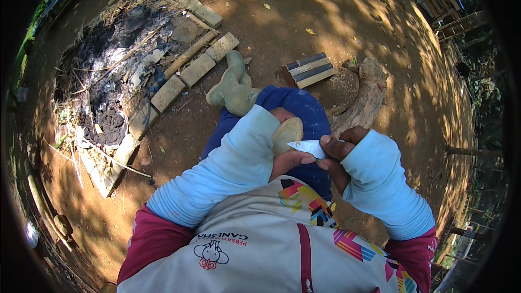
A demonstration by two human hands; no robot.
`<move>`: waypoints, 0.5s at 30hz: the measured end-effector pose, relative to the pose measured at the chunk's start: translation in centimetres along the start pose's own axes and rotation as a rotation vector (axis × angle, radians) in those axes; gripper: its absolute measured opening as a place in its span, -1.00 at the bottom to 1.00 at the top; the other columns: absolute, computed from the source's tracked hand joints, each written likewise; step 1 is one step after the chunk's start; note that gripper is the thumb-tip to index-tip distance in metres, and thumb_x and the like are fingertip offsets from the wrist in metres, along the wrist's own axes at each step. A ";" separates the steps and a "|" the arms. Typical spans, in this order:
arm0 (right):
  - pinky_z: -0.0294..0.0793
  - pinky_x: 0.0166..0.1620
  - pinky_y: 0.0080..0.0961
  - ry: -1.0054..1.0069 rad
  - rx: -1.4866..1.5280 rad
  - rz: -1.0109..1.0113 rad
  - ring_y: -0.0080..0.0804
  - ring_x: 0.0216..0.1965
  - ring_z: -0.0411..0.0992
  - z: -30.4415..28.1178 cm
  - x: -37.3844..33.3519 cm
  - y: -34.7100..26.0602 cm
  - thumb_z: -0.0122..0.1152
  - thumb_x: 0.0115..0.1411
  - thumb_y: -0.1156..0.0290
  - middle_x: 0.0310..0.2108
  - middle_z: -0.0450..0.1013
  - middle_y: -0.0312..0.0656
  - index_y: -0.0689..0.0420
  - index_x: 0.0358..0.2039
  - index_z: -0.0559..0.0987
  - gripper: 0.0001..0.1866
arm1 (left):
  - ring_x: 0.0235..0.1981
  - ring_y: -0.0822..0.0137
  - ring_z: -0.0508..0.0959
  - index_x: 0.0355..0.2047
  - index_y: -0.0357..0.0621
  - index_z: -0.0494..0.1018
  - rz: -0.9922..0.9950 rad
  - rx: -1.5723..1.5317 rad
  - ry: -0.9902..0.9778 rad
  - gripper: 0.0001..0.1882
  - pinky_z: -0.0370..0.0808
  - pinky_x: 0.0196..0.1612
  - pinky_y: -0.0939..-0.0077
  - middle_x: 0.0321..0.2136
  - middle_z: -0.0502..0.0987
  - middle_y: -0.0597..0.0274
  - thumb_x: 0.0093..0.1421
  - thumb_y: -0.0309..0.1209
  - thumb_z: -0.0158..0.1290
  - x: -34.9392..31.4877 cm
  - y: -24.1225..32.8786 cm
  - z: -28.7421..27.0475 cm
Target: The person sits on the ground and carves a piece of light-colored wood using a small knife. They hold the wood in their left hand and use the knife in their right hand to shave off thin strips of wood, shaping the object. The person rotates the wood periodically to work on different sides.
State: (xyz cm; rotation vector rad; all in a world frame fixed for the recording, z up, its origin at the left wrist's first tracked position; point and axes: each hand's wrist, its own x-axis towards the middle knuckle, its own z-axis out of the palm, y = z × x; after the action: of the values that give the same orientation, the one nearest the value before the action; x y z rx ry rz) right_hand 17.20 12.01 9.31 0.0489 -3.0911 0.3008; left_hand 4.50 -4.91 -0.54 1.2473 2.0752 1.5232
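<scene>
In front of my lap, my left hand (290,161) is closed around a pale tan, rounded piece (287,134). It looks smooth and oval, perhaps wood, but I cannot tell its exact kind. My right hand (341,153) grips a knife (307,148) with a short, pointed, silvery blade; its handle is hidden in the fingers. The blade points left and its tip overlaps the right side of the tan piece. My left thumb lies just under the blade. Light blue sleeves cover both forearms.
Bricks (198,69) edge a patch of ash and charred sticks (116,70) at the left. Ahead lie a small slatted wooden block (309,69) and a curved log (364,97). My crossed green boots (232,84) rest near the bricks on bare earth.
</scene>
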 end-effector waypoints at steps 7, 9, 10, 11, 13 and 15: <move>0.41 -0.55 -0.34 -0.014 -0.042 0.024 -0.22 -0.59 0.46 0.6 -0.2 0.2 0.37 0.03 0.38 -0.56 0.45 -0.16 0.05 -0.21 0.61 -0.73 | -0.27 0.19 0.59 -0.16 -0.21 0.48 -0.022 0.027 -0.005 -0.37 0.52 -0.20 0.38 -0.29 0.52 0.11 -0.20 -0.23 0.52 -0.1 -0.2 0.1; 0.37 -0.57 -0.37 -0.012 -0.047 0.020 -0.23 -0.61 0.44 0.9 -0.3 0.3 0.47 -0.10 0.50 -0.56 0.44 -0.16 0.09 -0.20 0.60 -0.62 | -0.26 0.18 0.59 -0.17 -0.22 0.49 0.007 0.031 0.029 -0.37 0.52 -0.21 0.36 -0.29 0.52 0.09 -0.20 -0.21 0.51 -0.1 -0.3 0.2; 0.37 -0.58 -0.37 -0.010 -0.054 0.000 -0.23 -0.62 0.43 0.9 -0.3 0.5 0.47 -0.09 0.50 -0.57 0.44 -0.16 0.09 -0.19 0.59 -0.61 | -0.29 0.13 0.56 -0.15 -0.25 0.47 0.033 0.008 0.019 -0.37 0.49 -0.23 0.34 -0.32 0.50 0.06 -0.14 -0.17 0.47 0.0 -0.4 0.2; 0.36 -0.59 -0.37 -0.008 -0.062 -0.021 -0.24 -0.63 0.43 0.9 -0.2 0.6 0.47 -0.09 0.50 -0.57 0.43 -0.16 0.09 -0.19 0.59 -0.61 | -0.32 0.09 0.53 -0.12 -0.27 0.45 0.059 -0.014 0.009 -0.37 0.46 -0.26 0.31 -0.34 0.47 0.03 -0.08 -0.14 0.44 0.0 -0.7 0.3; 0.35 -0.60 -0.37 0.012 -0.065 -0.089 -0.24 -0.64 0.42 0.5 0.3 0.5 0.47 -0.09 0.50 -0.59 0.43 -0.17 0.08 -0.17 0.58 -0.59 | -0.35 0.05 0.50 -0.10 -0.29 0.43 0.073 -0.036 -0.016 -0.37 0.43 -0.29 0.28 -0.36 0.45 0.00 -0.01 -0.11 0.40 0.0 -0.8 0.3; 0.34 -0.61 -0.37 0.020 -0.071 -0.124 -0.24 -0.64 0.42 0.5 0.3 0.5 0.47 -0.09 0.51 -0.60 0.42 -0.17 0.08 -0.16 0.58 -0.58 | -0.36 0.06 0.49 -0.10 -0.29 0.43 0.051 -0.034 -0.045 -0.38 0.43 -0.30 0.29 -0.37 0.45 0.01 0.00 -0.11 0.39 0.1 -0.8 0.2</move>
State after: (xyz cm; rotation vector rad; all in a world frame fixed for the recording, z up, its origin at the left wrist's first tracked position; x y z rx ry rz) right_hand 16.82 12.42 8.73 0.2331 -3.0592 0.1854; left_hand 4.22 -4.79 -1.27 1.3195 1.9951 1.5310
